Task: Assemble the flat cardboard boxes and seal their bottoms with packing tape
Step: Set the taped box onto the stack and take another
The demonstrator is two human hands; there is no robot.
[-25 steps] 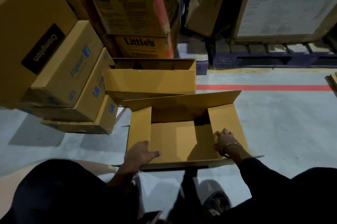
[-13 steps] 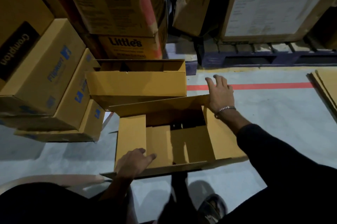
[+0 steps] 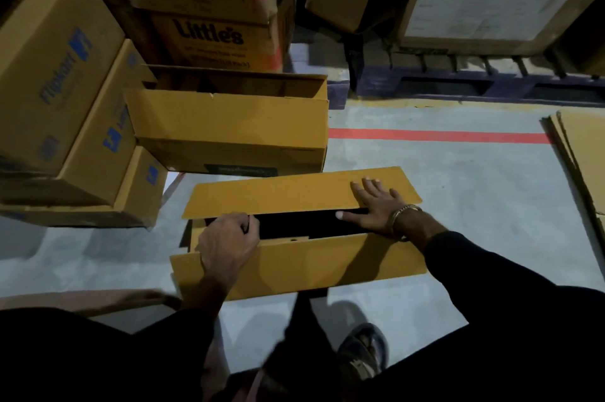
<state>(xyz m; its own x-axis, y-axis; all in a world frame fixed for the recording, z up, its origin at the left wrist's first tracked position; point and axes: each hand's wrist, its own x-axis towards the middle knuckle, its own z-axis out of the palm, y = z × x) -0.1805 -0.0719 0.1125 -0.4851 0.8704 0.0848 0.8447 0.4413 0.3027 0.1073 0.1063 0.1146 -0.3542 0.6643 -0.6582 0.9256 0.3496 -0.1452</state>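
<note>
The box (image 3: 294,257) lay on the floor (image 3: 458,192). The right hand (image 3: 376,205) pressed flat on the far flap (image 3: 278,195); the left hand (image 3: 226,241) gripped the near flap (image 3: 327,260). Both flaps should meet squarely before taping.

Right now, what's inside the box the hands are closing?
Only a dark gap shows between the far flap and near flap of the box. Whatever is inside is covered or in shadow.

Box (image 3: 294,257) on the floor (image 3: 458,179) before the person, open box (image 3: 229,129) behind it, stacked boxes (image 3: 65,100) left, flat cardboard (image 3: 579,152) right.
</note>
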